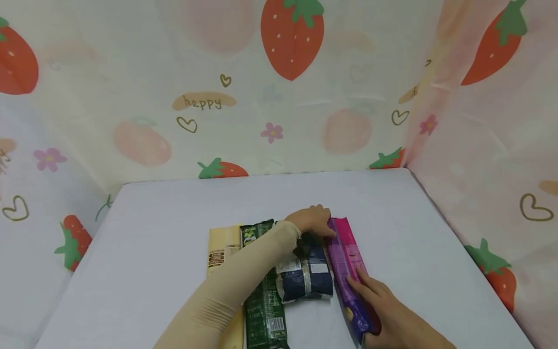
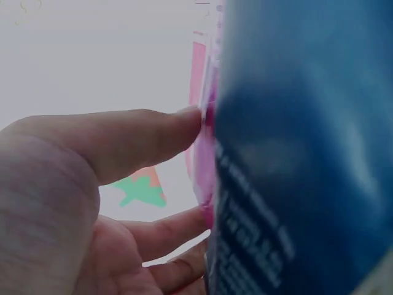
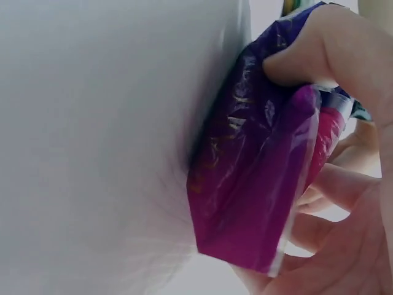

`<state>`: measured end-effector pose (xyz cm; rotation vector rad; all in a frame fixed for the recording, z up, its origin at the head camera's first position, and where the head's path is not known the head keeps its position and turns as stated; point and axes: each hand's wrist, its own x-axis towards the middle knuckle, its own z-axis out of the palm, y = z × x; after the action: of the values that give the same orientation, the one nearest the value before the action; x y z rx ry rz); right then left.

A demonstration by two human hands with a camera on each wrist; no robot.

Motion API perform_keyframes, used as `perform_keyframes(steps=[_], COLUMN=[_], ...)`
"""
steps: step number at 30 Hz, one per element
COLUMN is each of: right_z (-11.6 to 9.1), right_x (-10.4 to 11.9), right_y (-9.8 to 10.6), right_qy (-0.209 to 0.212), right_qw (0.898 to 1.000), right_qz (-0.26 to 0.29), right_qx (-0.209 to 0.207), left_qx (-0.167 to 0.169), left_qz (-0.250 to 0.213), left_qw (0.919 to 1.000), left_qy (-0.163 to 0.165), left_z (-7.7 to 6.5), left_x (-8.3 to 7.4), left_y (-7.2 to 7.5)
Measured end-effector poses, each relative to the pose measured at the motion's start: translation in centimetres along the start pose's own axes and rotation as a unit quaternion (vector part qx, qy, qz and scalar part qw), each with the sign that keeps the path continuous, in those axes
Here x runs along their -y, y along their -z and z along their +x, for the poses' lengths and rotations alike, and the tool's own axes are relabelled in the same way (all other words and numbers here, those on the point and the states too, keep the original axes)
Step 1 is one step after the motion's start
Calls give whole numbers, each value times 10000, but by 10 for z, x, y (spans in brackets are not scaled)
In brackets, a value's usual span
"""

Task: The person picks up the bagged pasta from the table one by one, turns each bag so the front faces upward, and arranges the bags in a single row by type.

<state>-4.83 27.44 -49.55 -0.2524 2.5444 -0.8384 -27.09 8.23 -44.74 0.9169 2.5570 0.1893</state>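
Note:
A long purple and pink packet (image 1: 342,261) lies on the white table, rightmost in a row of packets. My left hand (image 1: 310,220) reaches across the row and pinches its far end; in the left wrist view, thumb and fingers stand at either side of the pink packet end (image 2: 204,163). Its near end is gripped by my right hand (image 1: 390,308), with the thumb on top of the shiny purple packet (image 3: 245,135) and the fingers round the other side. Beside it, under the left wrist, sits a dark blue packet (image 1: 311,283), which fills much of the left wrist view.
Further left lie a long green packet (image 1: 266,312) and a pale yellow packet (image 1: 224,242), both partly hidden by the left sleeve (image 1: 226,295). Strawberry-printed cloth (image 1: 279,97) hangs behind the white table (image 1: 161,218) and along its sides.

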Motion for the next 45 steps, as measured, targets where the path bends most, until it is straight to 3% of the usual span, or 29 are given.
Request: perform_keyframes(steps=[8, 10, 13, 16, 22, 27, 31, 35, 39, 43, 45], right_z=[1, 4, 7, 10, 15, 19, 21, 23, 25, 29, 31], right_x=[-5, -6, -5, -2, 2, 3, 4, 6, 7, 6, 5], right_y=[8, 9, 12, 16, 21, 20, 20, 20, 21, 21, 21], right_qy=[1132, 1459, 1825, 1879, 1740, 1864, 2027, 2181, 2312, 2507, 2612], right_qw=[9930, 9875, 9779, 9747, 9787, 9765, 9733, 9688, 9638, 9565, 9519], right_qz=[69, 5, -225, -345, -222, 21, 287, 555, 750, 1008, 1191], right_qx=[-345, -595, -992, -1157, -1063, -1078, -1040, -1037, -1091, -1099, -1074], left_qx=[-556, -739, -965, -1019, -1195, -1275, -1127, -984, -978, -1051, -1056], left_qz=[-921, -1317, -2065, -2716, -3070, -3820, -4442, -4848, -4894, -4777, -4810], left_qw=[9941, 9883, 9734, 9569, 9442, 9151, 8883, 8683, 8654, 8699, 8671], left_qy=[-145, -203, -234, -149, -52, -215, -318, -371, -452, -637, -748], left_z=[-2, -3, -5, -10, -18, -23, -27, -27, -28, -31, -31], left_x=[12, 17, 25, 31, 43, 58, 68, 75, 79, 81, 81], left_y=[8, 11, 14, 17, 21, 26, 27, 24, 20, 17, 16])
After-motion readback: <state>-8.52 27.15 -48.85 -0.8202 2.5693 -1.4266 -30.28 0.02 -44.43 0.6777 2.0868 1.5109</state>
